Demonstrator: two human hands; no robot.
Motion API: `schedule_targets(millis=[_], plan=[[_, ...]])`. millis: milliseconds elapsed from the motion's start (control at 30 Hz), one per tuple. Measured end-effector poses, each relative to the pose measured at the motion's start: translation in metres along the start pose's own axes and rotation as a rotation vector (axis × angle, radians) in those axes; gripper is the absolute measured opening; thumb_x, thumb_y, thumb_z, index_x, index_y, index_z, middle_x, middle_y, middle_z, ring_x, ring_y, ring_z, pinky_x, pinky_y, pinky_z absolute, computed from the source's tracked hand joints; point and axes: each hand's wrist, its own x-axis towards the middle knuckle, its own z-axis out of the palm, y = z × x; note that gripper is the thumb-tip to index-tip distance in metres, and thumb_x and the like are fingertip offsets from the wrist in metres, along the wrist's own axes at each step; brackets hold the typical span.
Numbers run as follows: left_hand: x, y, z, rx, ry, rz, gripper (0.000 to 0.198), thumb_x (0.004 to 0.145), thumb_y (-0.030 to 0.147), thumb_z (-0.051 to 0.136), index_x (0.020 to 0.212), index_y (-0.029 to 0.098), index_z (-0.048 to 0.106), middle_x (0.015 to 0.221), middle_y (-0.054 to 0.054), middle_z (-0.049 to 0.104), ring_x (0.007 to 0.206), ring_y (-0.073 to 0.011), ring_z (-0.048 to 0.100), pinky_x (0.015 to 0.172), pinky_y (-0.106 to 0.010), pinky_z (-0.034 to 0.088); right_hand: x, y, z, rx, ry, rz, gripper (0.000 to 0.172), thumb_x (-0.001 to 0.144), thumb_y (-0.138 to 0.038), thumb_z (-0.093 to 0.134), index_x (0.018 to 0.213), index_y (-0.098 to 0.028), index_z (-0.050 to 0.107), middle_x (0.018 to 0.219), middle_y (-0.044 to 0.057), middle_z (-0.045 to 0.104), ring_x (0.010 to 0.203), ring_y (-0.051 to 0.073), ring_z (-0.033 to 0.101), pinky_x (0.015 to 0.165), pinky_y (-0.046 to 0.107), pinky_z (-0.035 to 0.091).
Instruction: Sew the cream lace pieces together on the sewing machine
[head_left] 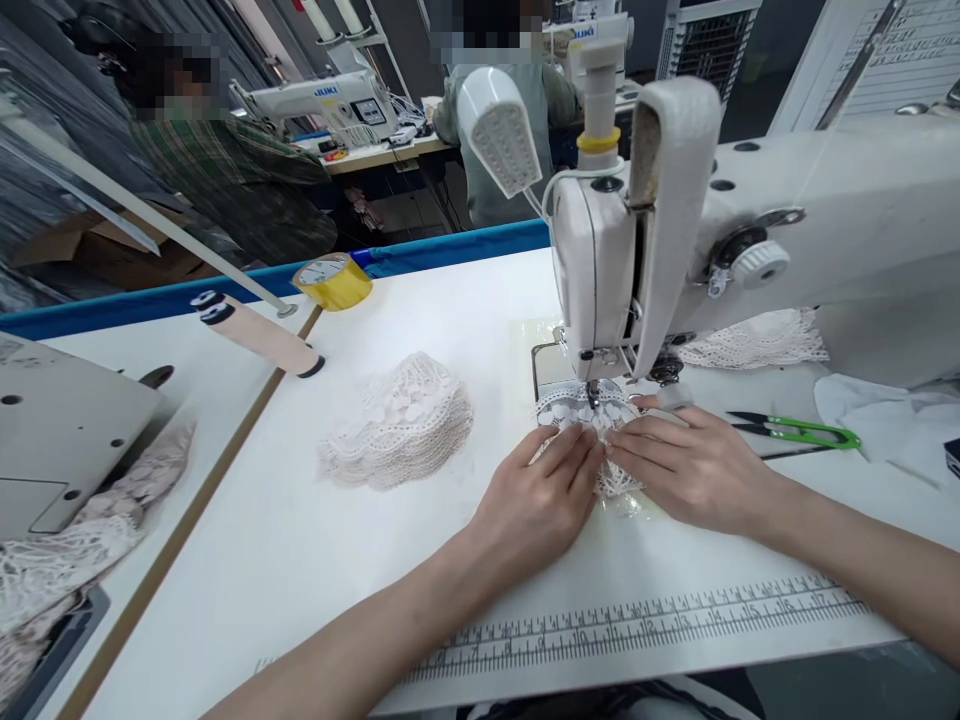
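Note:
A white lace piece (619,484) lies under the presser foot (592,394) of a white sewing machine (600,250). My left hand (546,490) presses its bent fingertips onto the lace from the left, just in front of the needle. From the right, my right hand (686,465) holds the same piece, its fingers close together and reaching toward the foot. The fingertips of both hands nearly meet. Part of the lace is hidden beneath them. Left of my hands sits a stack of lace pieces (405,420).
Green thread snips (806,431) and white cloth (862,405) lie right. More lace (761,340) rests behind the machine arm. A thread cone (262,338) and yellow tape roll (334,282) are at back left. A printed ruler (637,632) runs along the front edge. Two people sit beyond.

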Motion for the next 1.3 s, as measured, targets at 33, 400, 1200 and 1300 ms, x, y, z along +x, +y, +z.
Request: schedule_targets(millis=[33, 400, 1200, 1300], plan=[[-0.001, 0.0, 0.001, 0.018, 0.006, 0.012, 0.029, 0.088, 0.014, 0.052, 0.114, 0.005, 0.06, 0.114, -0.015, 0.066, 0.11, -0.0235, 0.06, 0.095, -0.039, 0.046, 0.0, 0.0, 0.0, -0.002, 0.003, 0.0, 0.02, 0.089, -0.009, 0.051, 0.097, -0.015, 0.068, 0.097, 0.004, 0.072, 0.089, 0.017, 0.063, 0.084, 0.036, 0.048], [0.002, -0.003, 0.004, 0.036, 0.021, -0.011, 0.028, 0.089, 0.013, 0.048, 0.113, 0.008, 0.061, 0.115, -0.012, 0.066, 0.108, -0.0208, 0.062, 0.101, -0.041, 0.045, 0.001, 0.0, 0.001, -0.02, -0.014, 0.027, 0.02, 0.087, -0.009, 0.052, 0.099, -0.012, 0.067, 0.1, 0.005, 0.072, 0.09, 0.017, 0.062, 0.081, 0.037, 0.046], [0.002, -0.009, 0.01, 0.004, 0.061, -0.076, 0.026, 0.092, 0.02, 0.048, 0.112, 0.013, 0.063, 0.111, -0.008, 0.069, 0.106, -0.0185, 0.063, 0.105, -0.042, 0.04, 0.004, 0.001, 0.008, -0.11, -0.008, 0.064, 0.019, 0.09, -0.011, 0.051, 0.099, -0.011, 0.068, 0.103, 0.005, 0.071, 0.093, 0.016, 0.063, 0.084, 0.034, 0.044], [0.0, -0.005, 0.007, -0.014, 0.071, -0.071, 0.025, 0.091, 0.02, 0.05, 0.11, 0.011, 0.064, 0.109, -0.009, 0.069, 0.103, -0.0185, 0.064, 0.105, -0.042, 0.04, 0.002, 0.0, 0.009, -0.111, -0.001, 0.062, 0.018, 0.089, -0.01, 0.052, 0.099, -0.011, 0.068, 0.103, 0.004, 0.071, 0.095, 0.017, 0.063, 0.085, 0.035, 0.043]])
